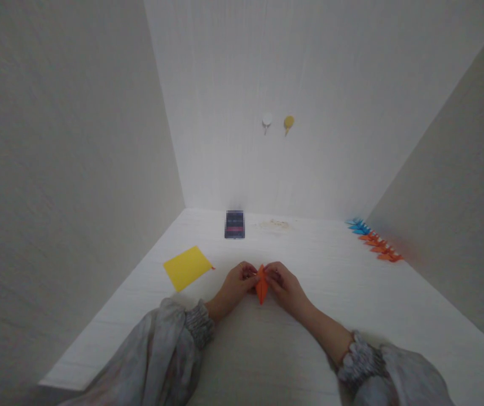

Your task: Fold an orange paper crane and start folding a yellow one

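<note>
An orange folded origami paper (261,286), long and diamond-shaped with a crease down its middle, is held upright over the white table. My left hand (242,283) pinches its left edge, fingers curled behind. On the other side my right hand (282,283) grips the upper right edge between thumb and fingers. Part of the paper's back is hidden by the fingers. A yellow sheet of paper (188,267) lies flat to the left of my left hand, with a tiny red bit at its right corner.
By the back wall lies a dark phone-like rectangle (234,224), its face blurred. Along the right wall stand several blue folded papers (358,226) and several orange folded papers (381,248) in a row. Two hooks, white (267,120) and yellow (289,122), are on the back wall.
</note>
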{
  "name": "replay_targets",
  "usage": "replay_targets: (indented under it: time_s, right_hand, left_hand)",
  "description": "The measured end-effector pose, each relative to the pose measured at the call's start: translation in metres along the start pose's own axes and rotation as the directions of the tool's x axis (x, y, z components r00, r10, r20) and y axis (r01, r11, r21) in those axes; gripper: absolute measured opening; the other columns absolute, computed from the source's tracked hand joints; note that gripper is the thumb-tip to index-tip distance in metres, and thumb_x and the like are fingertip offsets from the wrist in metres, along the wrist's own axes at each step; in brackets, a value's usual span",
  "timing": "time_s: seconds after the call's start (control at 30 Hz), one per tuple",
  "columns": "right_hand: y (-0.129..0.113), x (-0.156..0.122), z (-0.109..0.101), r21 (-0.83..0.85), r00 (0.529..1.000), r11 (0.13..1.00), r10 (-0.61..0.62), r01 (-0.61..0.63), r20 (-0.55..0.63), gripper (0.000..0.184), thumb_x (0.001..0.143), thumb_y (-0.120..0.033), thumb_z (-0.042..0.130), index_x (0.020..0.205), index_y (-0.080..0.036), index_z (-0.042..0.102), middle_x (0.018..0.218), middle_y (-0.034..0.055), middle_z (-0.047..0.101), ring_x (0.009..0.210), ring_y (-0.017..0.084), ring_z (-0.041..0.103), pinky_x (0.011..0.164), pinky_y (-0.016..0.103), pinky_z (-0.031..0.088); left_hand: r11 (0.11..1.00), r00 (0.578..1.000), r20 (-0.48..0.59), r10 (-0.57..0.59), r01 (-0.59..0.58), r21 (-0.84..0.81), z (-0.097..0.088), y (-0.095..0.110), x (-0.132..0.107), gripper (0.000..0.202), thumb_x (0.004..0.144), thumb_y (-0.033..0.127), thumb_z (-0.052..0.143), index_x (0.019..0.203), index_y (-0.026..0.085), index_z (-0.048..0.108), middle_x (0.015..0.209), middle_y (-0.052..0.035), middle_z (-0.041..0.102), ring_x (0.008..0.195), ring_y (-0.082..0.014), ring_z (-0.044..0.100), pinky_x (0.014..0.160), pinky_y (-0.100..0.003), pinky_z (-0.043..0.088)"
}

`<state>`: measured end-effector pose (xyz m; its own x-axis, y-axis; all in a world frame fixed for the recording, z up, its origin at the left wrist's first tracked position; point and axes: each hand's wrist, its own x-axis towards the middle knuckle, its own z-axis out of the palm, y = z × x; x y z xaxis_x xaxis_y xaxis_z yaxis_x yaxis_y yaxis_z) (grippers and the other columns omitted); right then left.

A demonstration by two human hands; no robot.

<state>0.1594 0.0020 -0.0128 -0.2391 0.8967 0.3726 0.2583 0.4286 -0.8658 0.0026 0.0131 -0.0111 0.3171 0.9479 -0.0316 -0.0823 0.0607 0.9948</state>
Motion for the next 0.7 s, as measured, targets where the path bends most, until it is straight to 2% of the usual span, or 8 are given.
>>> replay_targets:
  time_s: [0.1,0.17,0.23,0.3,0.4,0.53,0.7]
  right_hand:
    - [0.003,-0.001,0.001,0.208,0.983,0.961,0.170,-0.182,0.075,0.019,0.077,-0.029,0.051,0.093,-0.022,0.043,0.062,-0.0026,0.054,0.054,0.012,0.052,0.050,0.023,0.039]
    - [0.003,-0.001,0.000,0.286,0.973,0.931,0.209,-0.228,0.094,0.021,0.075,-0.030,0.054,0.091,-0.022,0.043,0.059,-0.0038,0.053,0.050,0.011,0.050,0.047,0.022,0.037]
    - [0.002,-0.001,-0.002,0.306,0.979,0.930,0.189,-0.203,0.075,0.018,0.074,-0.029,0.055,0.087,-0.022,0.046,0.060,-0.0034,0.052,0.051,0.010,0.050,0.048,0.022,0.038]
    - [0.002,-0.001,-0.005,0.267,0.997,0.960,0.080,-0.083,0.022,0.010,0.073,-0.027,0.056,0.079,-0.021,0.052,0.074,0.0003,0.053,0.065,0.012,0.053,0.058,0.025,0.042]
    - [0.004,-0.001,-0.008,0.168,0.999,0.986,-0.031,0.023,0.042,0.005,0.073,-0.024,0.057,0.074,-0.020,0.060,0.086,0.0035,0.051,0.079,0.015,0.052,0.069,0.029,0.043]
    - [0.011,0.001,-0.010,0.215,0.993,0.977,-0.040,0.016,0.107,0.010,0.072,-0.023,0.059,0.081,-0.023,0.063,0.091,0.0038,0.050,0.087,0.016,0.052,0.076,0.031,0.043]
    - [0.015,0.001,-0.011,0.281,0.985,0.959,-0.077,0.031,0.155,0.017,0.069,-0.022,0.063,0.085,-0.026,0.063,0.095,0.0029,0.048,0.082,0.014,0.052,0.072,0.030,0.044]
  left_hand:
    - [0.997,1.000,-0.002,-0.030,0.030,-0.074,0.002,0.004,-0.003,0.028,0.062,0.026,0.062,0.080,0.016,0.043,0.065,0.0027,0.053,0.056,-0.0116,0.055,0.054,-0.027,0.046]
    - [0.993,0.999,0.003,-0.033,0.033,-0.113,0.004,0.009,-0.005,0.027,0.061,0.025,0.062,0.078,0.016,0.043,0.063,0.0035,0.053,0.053,-0.0101,0.054,0.053,-0.026,0.046]
    - [0.991,0.999,0.031,-0.026,0.030,-0.133,0.005,0.013,-0.007,0.024,0.061,0.023,0.062,0.076,0.016,0.045,0.065,0.0026,0.055,0.056,-0.0102,0.055,0.053,-0.024,0.046]
    - [0.993,0.997,0.059,-0.044,0.050,-0.104,0.005,0.014,-0.007,0.020,0.060,0.022,0.061,0.072,0.014,0.048,0.065,0.0013,0.056,0.056,-0.0104,0.055,0.054,-0.024,0.045]
    - [0.996,0.994,0.093,-0.059,0.064,-0.058,0.001,0.011,-0.006,0.016,0.061,0.021,0.061,0.072,0.011,0.055,0.067,-0.0014,0.058,0.060,-0.0108,0.056,0.062,-0.027,0.046]
    - [0.999,0.996,0.091,-0.020,0.023,-0.031,-0.003,0.007,-0.003,0.019,0.061,0.022,0.061,0.076,0.010,0.060,0.072,-0.0030,0.061,0.064,-0.0116,0.057,0.066,-0.027,0.045]
    - [0.991,0.993,0.104,-0.059,0.071,-0.111,-0.003,0.010,-0.003,0.022,0.057,0.022,0.065,0.076,0.010,0.062,0.074,-0.0040,0.063,0.066,-0.0135,0.058,0.070,-0.029,0.045]
